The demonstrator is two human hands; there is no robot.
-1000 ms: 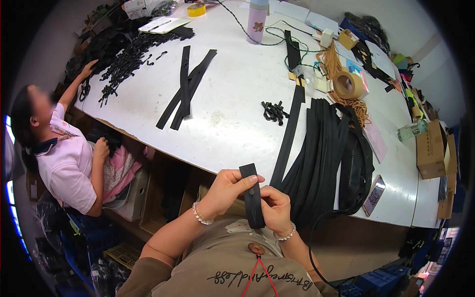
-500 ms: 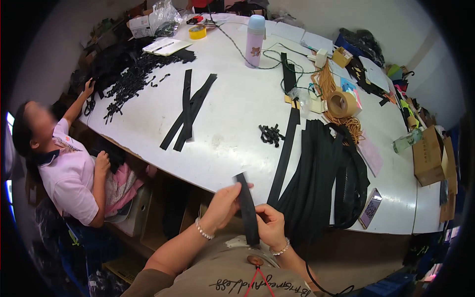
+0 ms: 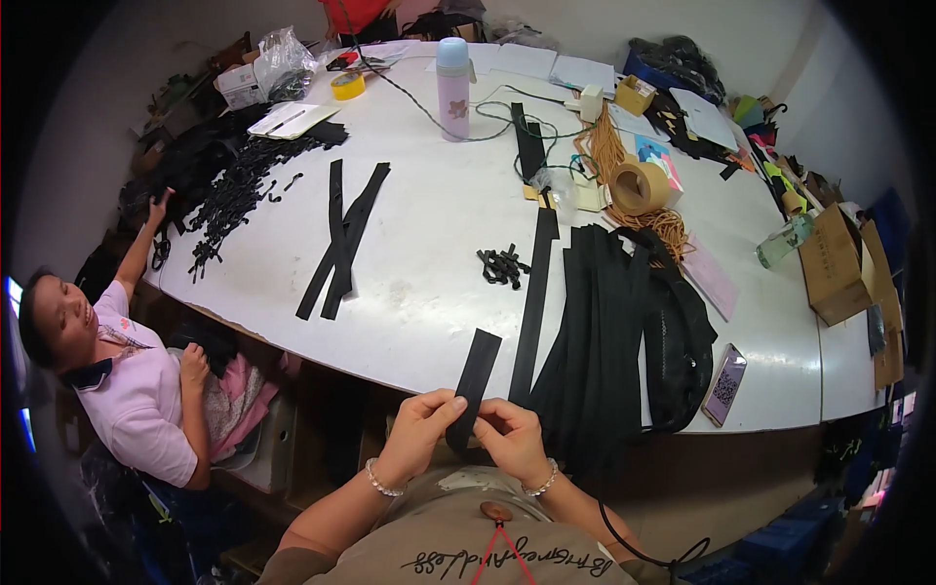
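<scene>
At the table's near edge, a flat strip of black zipper tape [image 3: 477, 382] stands tilted between my two hands. My left hand [image 3: 425, 429] pinches its lower left side with thumb and fingers. On the other side, the fingers of my right hand [image 3: 510, 437] are closed at its right edge, near the lower end. Right of my hands hangs a thick bundle of long black zipper strips [image 3: 590, 341] over the table edge. A single long strip [image 3: 531, 312] lies left of the bundle, and a small heap of black zipper pulls [image 3: 502, 265] is beside it.
Crossed black strips [image 3: 341, 244] lie left on the white table [image 3: 409, 341]. A seated co-worker [image 3: 127, 390] reaches toward a spread of black pieces [image 3: 229, 195]. Further back stands a flask [image 3: 452, 93]; at right are brown tape [image 3: 641, 187], a phone [image 3: 724, 385] and a carton [image 3: 834, 268].
The strip has swung from leaning left to leaning right, showing its flat side. My hands have moved slightly lower and closer together. The view has shifted a little.
</scene>
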